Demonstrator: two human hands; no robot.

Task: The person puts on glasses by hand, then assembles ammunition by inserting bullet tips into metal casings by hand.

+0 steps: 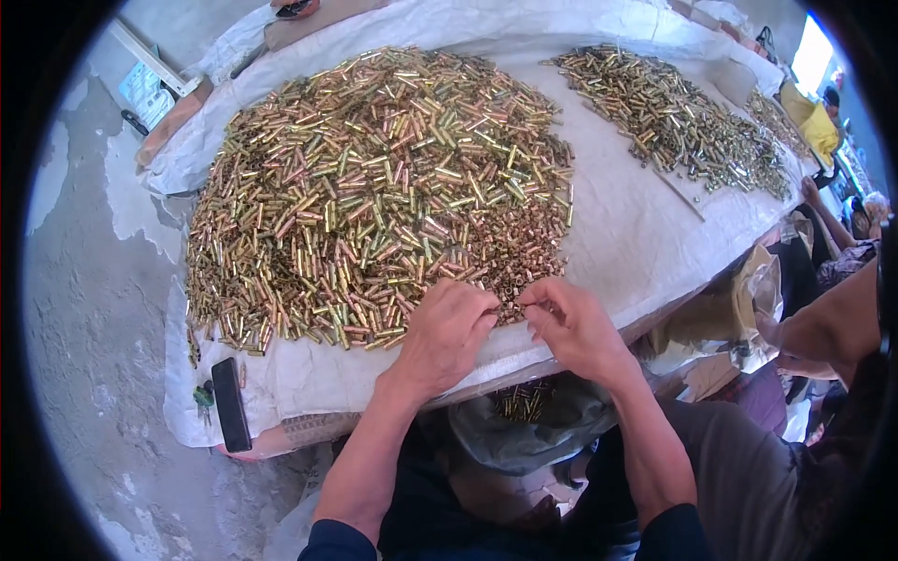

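A large heap of gold-coloured metal tubes [374, 196] covers much of a white sheet [617, 224] on the table. At its near right edge lies a patch of smaller gold-coloured metal pieces [514, 251], short and ring-like. My left hand [443, 335] is at the near edge of the heap, fingers curled and thumb pressed to them. Beside it, a short gap away, my right hand [572, 329] pinches with thumb and forefinger at the edge of the small pieces. What either hand holds is too small or hidden to tell.
Below the table edge, a grey bag [486, 444] holds several tubes. A black phone [231, 404] lies at the near left corner. Another heap of metal pieces [683, 122] and a thin stick [680, 196] are at the right. Another person's arm [832, 323] is at far right.
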